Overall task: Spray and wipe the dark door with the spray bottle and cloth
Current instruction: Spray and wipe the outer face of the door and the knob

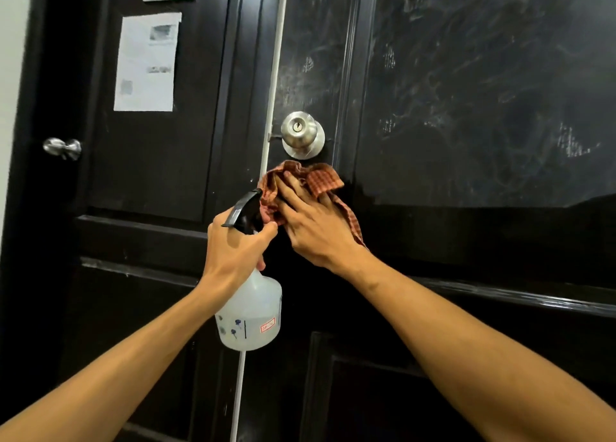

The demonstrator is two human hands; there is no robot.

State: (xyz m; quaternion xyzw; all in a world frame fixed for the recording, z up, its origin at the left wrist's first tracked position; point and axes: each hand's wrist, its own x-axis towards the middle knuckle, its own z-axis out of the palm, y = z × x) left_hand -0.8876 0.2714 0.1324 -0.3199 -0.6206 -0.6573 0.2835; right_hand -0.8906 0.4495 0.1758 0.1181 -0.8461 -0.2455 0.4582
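The dark door [466,108] fills my view. Its upper panel at 1 o'clock shows dull streaks, so I judge it wants firm, overlapping strokes next. My left hand [233,245] is curled round the neck of the spray bottle [253,311], at 7 o'clock from the knob [301,134]; I'd keep the nozzle aside. My right hand [313,221], fingers spread, presses the cloth [320,178] on the door, at 6 o'clock just below the knob.

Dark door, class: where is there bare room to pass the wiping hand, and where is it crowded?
Free: the smeared upper panel right of the round silver knob, and the glossy band below that panel. Crowded: under the knob, where the right hand presses the orange checked cloth beside the left hand gripping the translucent spray bottle.
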